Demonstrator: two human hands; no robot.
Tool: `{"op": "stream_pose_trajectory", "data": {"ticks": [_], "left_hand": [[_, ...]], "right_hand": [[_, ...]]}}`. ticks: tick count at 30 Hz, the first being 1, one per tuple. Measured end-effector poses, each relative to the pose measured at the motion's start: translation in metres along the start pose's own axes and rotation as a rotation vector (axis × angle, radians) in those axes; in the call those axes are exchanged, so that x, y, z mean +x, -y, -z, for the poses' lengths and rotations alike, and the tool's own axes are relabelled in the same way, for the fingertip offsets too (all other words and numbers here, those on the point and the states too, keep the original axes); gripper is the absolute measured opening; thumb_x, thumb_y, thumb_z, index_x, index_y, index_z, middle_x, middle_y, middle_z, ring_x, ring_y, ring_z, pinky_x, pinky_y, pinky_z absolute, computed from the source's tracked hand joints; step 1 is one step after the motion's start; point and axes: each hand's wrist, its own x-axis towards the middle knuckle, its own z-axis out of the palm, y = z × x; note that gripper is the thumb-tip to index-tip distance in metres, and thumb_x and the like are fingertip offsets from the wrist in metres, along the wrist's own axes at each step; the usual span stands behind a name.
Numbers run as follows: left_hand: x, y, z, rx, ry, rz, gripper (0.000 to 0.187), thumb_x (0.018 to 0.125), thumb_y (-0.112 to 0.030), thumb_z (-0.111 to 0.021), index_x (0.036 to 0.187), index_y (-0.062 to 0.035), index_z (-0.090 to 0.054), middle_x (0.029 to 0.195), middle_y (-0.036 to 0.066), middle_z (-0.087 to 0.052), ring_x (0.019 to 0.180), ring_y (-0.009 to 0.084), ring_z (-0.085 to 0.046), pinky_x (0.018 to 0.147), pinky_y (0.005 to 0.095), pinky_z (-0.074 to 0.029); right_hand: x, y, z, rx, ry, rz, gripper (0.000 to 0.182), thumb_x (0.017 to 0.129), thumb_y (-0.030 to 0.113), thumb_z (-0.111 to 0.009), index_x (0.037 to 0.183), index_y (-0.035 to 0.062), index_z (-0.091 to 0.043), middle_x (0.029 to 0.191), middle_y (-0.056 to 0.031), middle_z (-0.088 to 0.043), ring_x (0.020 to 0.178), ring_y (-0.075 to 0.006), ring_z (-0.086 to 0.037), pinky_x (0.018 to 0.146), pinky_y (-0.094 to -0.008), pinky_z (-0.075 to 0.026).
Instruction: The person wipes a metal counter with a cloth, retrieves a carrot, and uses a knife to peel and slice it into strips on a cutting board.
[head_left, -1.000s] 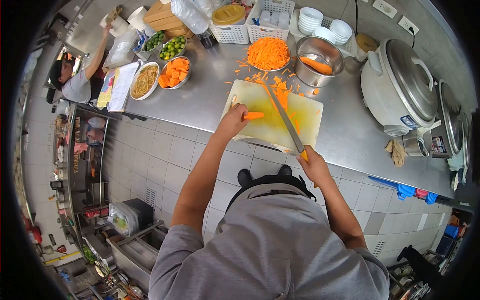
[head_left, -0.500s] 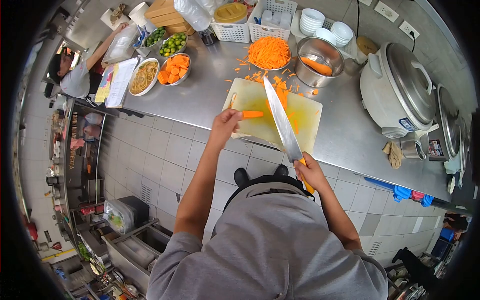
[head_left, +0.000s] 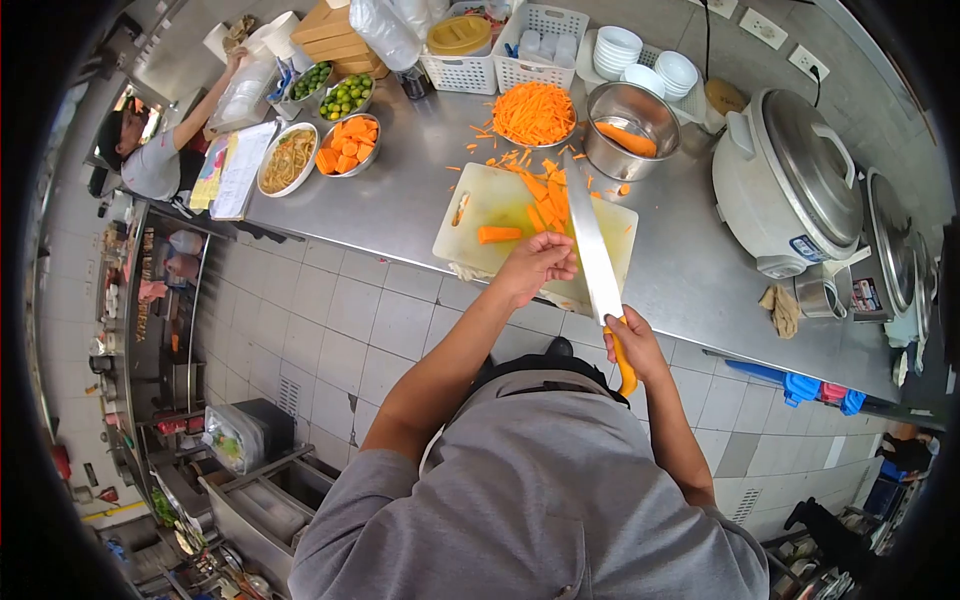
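My right hand [head_left: 634, 343] was closed around the yellow handle of the knife [head_left: 594, 245], thumb along the upper part of the grip. The right forearm sloped forward and inward from the elbow. The blade pointed away from my body over the right part of the board [head_left: 480, 205], its broad face visible and its tip near the pot [head_left: 634, 170].

My left arm reached forward and inward, with the left hand [head_left: 540, 265] over the near edge of the board. Its fingers were partly curled, the thumb close to them; whether they pinched anything or touched the blade could not be determined.

The carrot block [head_left: 499, 234] lay on the board, left of the left hand. Carrot slices [head_left: 548, 200] lay beyond that hand, beside the blade. The shred bowl [head_left: 533, 115] stood beyond the board, left of the pot.
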Motion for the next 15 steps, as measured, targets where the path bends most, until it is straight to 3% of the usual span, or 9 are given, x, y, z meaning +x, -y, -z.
{"op": "stream_pose_trajectory", "data": {"ticks": [2, 4, 6, 8, 9, 11, 15], "left_hand": [[-0.001, 0.007, 0.003, 0.054, -0.042, 0.016, 0.017, 0.095, -0.013, -0.061, 0.11, -0.0054, -0.061, 0.095, 0.003, -0.064, 0.079, 0.0111, -0.062, 0.07, 0.0258, -0.053], [0.001, 0.014, 0.019, 0.509, -0.191, -0.23, 0.014, 0.095, -0.013, -0.062, 0.104, -0.0029, -0.064, 0.087, 0.002, -0.063, 0.072, 0.0079, -0.057, 0.065, 0.0239, -0.048], [-0.006, 0.005, 0.047, 0.715, -0.392, -0.561, 0.014, 0.094, -0.015, -0.063, 0.102, -0.0037, -0.066, 0.083, -0.003, -0.06, 0.073, 0.0051, -0.055, 0.066, 0.0225, -0.047], [-0.015, -0.016, 0.084, 0.708, -0.564, -0.539, 0.02, 0.094, -0.018, -0.063, 0.106, -0.002, -0.064, 0.079, -0.001, -0.059, 0.066, 0.0067, -0.055, 0.059, 0.0227, -0.047], [-0.019, -0.028, 0.092, 0.717, -0.555, -0.534, 0.02, 0.094, -0.018, -0.063, 0.106, -0.002, -0.064, 0.079, -0.001, -0.059, 0.066, 0.0067, -0.055, 0.059, 0.0227, -0.047], [-0.027, -0.05, 0.1, 0.823, -0.622, -0.087, 0.028, 0.093, -0.022, -0.064, 0.112, -0.0021, -0.062, 0.078, 0.001, -0.058, 0.058, 0.0089, -0.053, 0.052, 0.0245, -0.046], [-0.016, -0.049, 0.094, 0.973, -0.45, -0.015, 0.032, 0.091, -0.028, -0.067, 0.112, -0.0042, -0.062, 0.076, 0.005, -0.061, 0.054, 0.0125, -0.055, 0.049, 0.0291, -0.045]], "right_hand": [[-0.005, -0.006, 0.005, 0.038, -0.044, 0.007, 0.015, 0.098, 0.02, -0.056, 0.101, 0.006, -0.055, 0.07, -0.0017, -0.054, 0.053, -0.0093, -0.051, 0.048, -0.0241, -0.045], [-0.005, -0.014, 0.016, 0.067, -0.123, 0.034, 0.014, 0.098, 0.019, -0.055, 0.103, 0.0058, -0.055, 0.073, -0.0029, -0.056, 0.054, -0.01, -0.053, 0.05, -0.025, -0.046], [-0.011, -0.014, 0.024, 0.069, -0.111, 0.007, 0.016, 0.097, 0.02, -0.055, 0.105, 0.0056, -0.056, 0.075, -0.0035, -0.057, 0.055, -0.0103, -0.053, 0.051, -0.0252, -0.047], [-0.019, -0.017, 0.031, 0.075, -0.101, -0.022, 0.017, 0.097, 0.02, -0.055, 0.106, 0.0054, -0.056, 0.077, -0.0042, -0.058, 0.055, -0.0107, -0.054, 0.052, -0.0255, -0.048], [-0.021, -0.019, 0.033, -0.044, -0.063, -0.049, 0.019, 0.097, 0.021, -0.055, 0.107, 0.0052, -0.057, 0.078, -0.0047, -0.058, 0.055, -0.0106, -0.055, 0.053, -0.0255, -0.048], [-0.028, -0.021, 0.025, -0.194, -0.03, -0.101, 0.022, 0.096, 0.024, -0.055, 0.105, 0.0045, -0.059, 0.077, -0.005, -0.058, 0.055, -0.0102, -0.055, 0.054, -0.0242, -0.048], [-0.031, -0.036, -0.002, -0.128, 0.009, -0.191, 0.029, 0.096, 0.033, -0.058, 0.101, 0.0045, -0.058, 0.07, -0.0035, -0.057, 0.053, -0.0098, -0.053, 0.048, -0.0227, -0.046]]}}
